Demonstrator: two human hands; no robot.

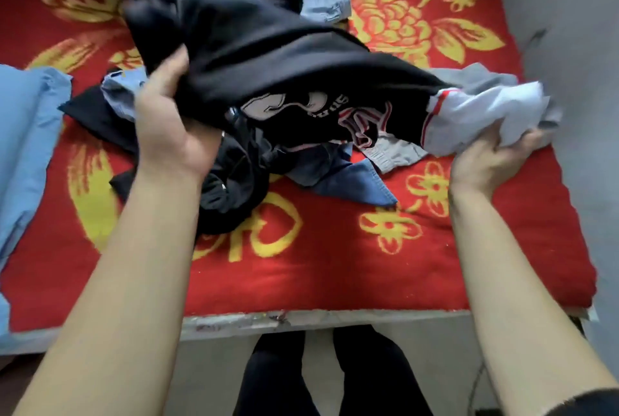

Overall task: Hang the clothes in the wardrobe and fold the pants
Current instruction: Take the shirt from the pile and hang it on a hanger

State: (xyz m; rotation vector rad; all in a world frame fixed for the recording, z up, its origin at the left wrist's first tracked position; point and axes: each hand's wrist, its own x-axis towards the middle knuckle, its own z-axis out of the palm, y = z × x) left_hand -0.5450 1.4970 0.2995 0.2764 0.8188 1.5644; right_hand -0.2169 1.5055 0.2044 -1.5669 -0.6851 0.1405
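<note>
A red blanket (335,265) patterned with yellow flowers covered a bed frame (335,318), whose pale front edge was scuffed and flecked with paint. A plain grey wall (569,13) rose close along the right side, and a pale floor (452,365) lay below the edge, all in soft, even light.

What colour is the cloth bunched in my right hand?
The cloth is white, red-striped where it meets the black garment; head view.
</note>
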